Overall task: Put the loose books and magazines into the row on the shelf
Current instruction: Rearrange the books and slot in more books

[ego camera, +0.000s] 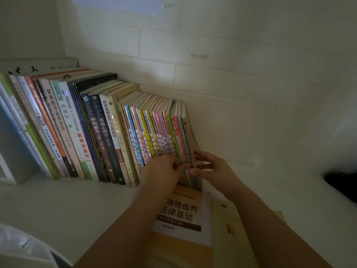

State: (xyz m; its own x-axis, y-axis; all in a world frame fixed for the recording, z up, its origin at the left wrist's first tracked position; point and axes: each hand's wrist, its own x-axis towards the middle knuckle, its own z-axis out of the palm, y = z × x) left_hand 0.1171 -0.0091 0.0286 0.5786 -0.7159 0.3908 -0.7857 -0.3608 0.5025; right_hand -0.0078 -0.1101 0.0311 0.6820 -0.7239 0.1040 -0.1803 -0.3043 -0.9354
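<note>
With both hands, left hand (164,171) and right hand (214,171), we pinch thin, floppy spines at the row's (116,132) end, while 2 loose books (185,215) lie flat nearby.

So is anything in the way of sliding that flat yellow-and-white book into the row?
Both hands are: the left hand and right hand are at the row's right end, directly between it and the flat book. Nothing else visible blocks it.
</note>
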